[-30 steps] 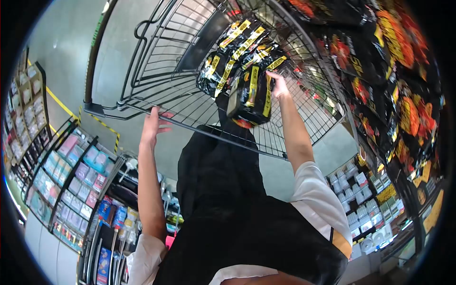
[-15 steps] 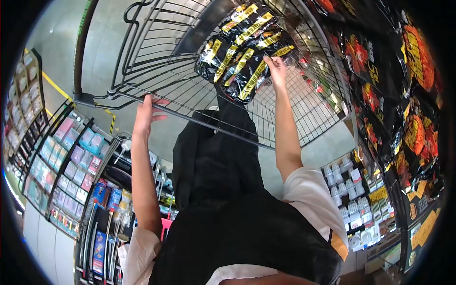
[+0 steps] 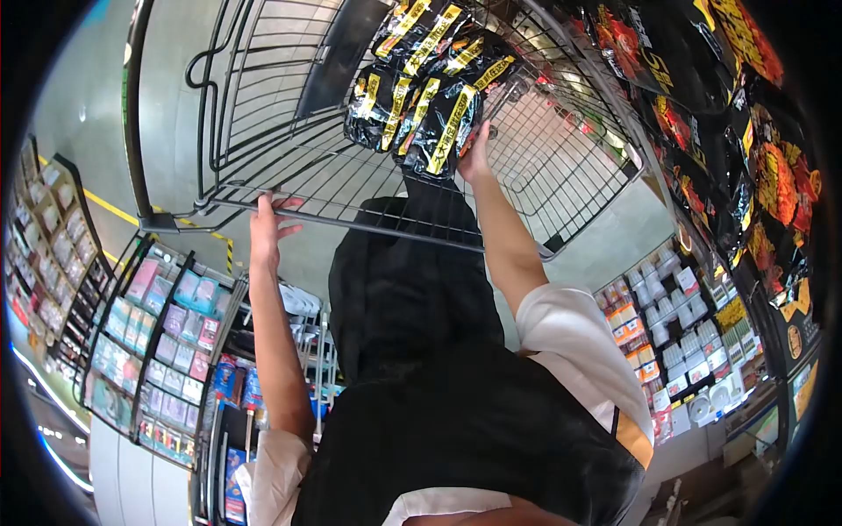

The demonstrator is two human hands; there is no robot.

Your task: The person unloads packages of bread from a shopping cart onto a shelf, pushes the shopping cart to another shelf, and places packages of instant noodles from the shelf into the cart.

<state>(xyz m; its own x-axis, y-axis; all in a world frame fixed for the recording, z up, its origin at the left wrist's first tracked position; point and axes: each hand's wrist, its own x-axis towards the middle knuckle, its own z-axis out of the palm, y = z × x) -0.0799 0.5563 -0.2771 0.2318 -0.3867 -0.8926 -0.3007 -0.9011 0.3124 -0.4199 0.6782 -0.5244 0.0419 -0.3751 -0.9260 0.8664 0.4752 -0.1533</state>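
Observation:
Several glossy black snack packets with yellow printed strips (image 3: pixel 430 114) lie in a stack in the wire shopping cart (image 3: pixel 342 153). My right hand (image 3: pixel 474 158) is inside the cart, against the lower right side of the stack. One finger points up along the packets; the others are partly hidden by them. My left hand (image 3: pixel 270 226) rests at the near rim of the cart, its fingers stretched out apart over the bar.
Black packets with red and orange print (image 3: pixel 776 184) hang along the right side. Racks of small packaged goods (image 3: pixel 162 342) stand at the left. White containers (image 3: pixel 671 298) fill a shelf at the lower right. A yellow line (image 3: pixel 105 206) marks the floor.
My right hand has come off the right edge of the upper packets and moved down their side. The view has shifted slightly. My left hand stays on the cart rim.

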